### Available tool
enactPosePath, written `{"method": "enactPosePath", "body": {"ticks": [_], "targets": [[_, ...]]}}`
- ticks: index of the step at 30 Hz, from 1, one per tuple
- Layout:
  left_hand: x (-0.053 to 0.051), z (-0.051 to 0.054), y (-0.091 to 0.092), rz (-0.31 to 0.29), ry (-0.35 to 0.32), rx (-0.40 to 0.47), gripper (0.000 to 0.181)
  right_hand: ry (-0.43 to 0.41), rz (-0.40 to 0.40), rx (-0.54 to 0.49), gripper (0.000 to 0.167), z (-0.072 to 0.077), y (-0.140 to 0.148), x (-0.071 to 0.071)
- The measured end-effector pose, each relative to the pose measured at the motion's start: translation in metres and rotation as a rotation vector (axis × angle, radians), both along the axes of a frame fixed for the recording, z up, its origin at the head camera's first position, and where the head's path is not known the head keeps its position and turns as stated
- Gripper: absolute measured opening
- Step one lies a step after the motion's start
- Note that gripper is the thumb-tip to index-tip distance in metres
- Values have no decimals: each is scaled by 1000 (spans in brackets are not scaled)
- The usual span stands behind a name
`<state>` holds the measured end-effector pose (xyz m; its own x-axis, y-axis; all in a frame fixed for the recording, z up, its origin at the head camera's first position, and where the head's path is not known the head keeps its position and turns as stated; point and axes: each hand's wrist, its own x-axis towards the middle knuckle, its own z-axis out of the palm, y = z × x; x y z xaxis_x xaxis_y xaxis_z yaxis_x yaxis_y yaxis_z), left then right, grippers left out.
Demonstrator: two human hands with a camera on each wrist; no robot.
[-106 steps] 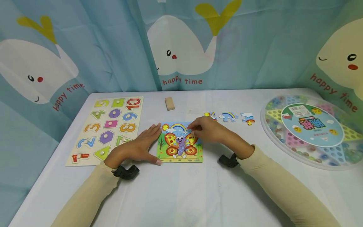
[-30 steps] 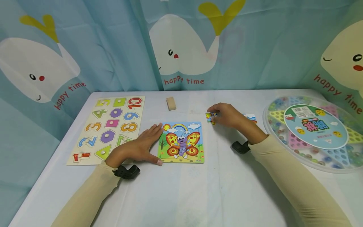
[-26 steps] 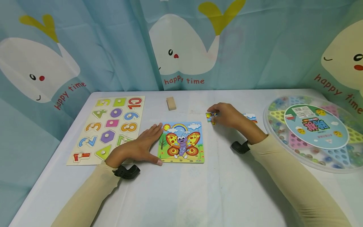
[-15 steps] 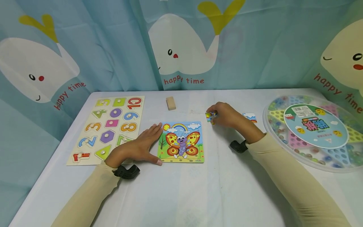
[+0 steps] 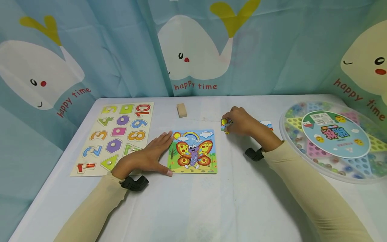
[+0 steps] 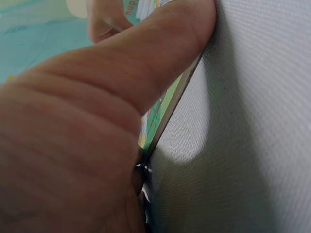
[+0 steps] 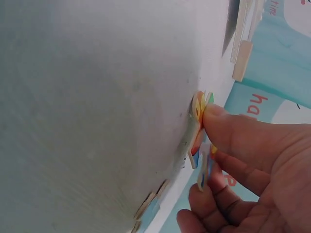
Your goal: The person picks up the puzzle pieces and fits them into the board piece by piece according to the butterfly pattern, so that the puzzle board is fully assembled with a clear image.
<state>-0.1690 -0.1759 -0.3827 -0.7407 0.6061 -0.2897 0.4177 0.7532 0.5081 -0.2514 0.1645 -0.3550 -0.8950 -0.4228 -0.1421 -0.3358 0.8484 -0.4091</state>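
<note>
Right of centre in the head view, the right hand's grip (image 5: 242,122) pinches puzzle pieces (image 5: 223,127), up and rightward from the squarish butterfly board (image 5: 193,151); the left hand (image 5: 146,156) lies nearer that board, extended fingers touching its left side.

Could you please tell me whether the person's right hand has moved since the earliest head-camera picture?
Yes: judged against the tan rectangular wooden block, the right hand has moved rightward and farther from the person, off the square, colourful butterfly-picture board.
</note>
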Motion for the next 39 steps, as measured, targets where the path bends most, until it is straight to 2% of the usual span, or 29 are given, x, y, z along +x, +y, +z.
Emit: {"method": "enactPosePath", "body": {"ticks": [5, 12, 22, 39], "targets": [[1, 1, -1, -2, 2, 8, 121, 21, 14, -48, 41, -2, 2, 1], [0, 0, 0, 0, -4, -9, 121, 7, 8, -106, 35, -4, 6, 1], [-1, -1, 1, 4, -1, -25, 122, 18, -40, -185, 29, 3, 8, 2], [-1, -1, 1, 5, -1, -17, 122, 43, 4, -250, 25, 7, 10, 2]]}}
